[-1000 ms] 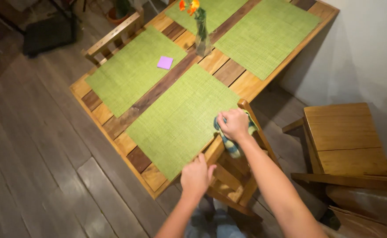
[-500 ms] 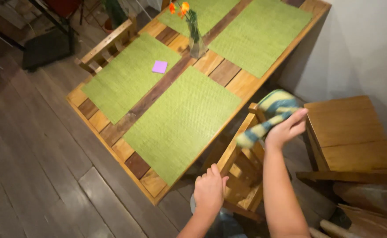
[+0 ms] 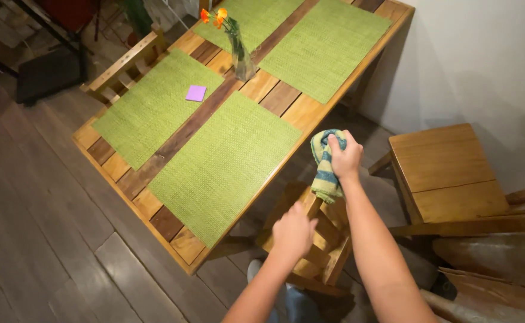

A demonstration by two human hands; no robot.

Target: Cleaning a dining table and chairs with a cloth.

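Observation:
My right hand (image 3: 345, 159) grips a blue and yellow striped cloth (image 3: 324, 170), which hangs bunched just off the wooden table's near right edge (image 3: 286, 160). My left hand (image 3: 293, 232) is lower down, fingers loosely curled, resting on or just above the back of a wooden chair (image 3: 328, 239) tucked by the table. The table carries several green woven placemats; the nearest placemat (image 3: 223, 164) lies left of both hands.
A glass vase with orange flowers (image 3: 238, 51) stands mid-table, and a small purple note (image 3: 195, 93) lies on the left placemat. A second wooden chair (image 3: 442, 173) stands at right by the white wall. Another chair (image 3: 125, 66) sits at the table's far left side.
My right hand lifted the striped cloth off the chair back and now holds it by the table edge. My left hand has shifted right along the chair. The view has moved closer.

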